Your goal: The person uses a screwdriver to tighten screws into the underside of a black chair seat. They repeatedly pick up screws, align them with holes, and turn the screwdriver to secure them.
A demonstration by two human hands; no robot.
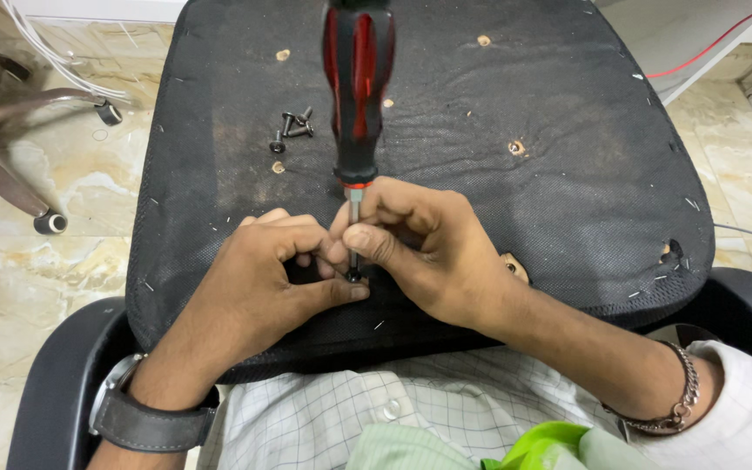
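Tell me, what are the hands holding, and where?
Both hands, right hand and left hand, pinch the screwdriver low on its metal shaft, beneath the red-black handle.

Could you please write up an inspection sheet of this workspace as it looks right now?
Surface: underside of a seat, black fabric stapled on, bare holes showing.
Job's things: red and black screwdriver stands upright, tip down at the fabric between both hands.
Clutter: small heap of dark screws lies loose on the fabric.
Grips: left hand pinches at the tip; right hand pinches the shaft.
Cables: white cables on the floor upper left; red cable upper right.
Surroundings: marble floor, chair base with casters at left.
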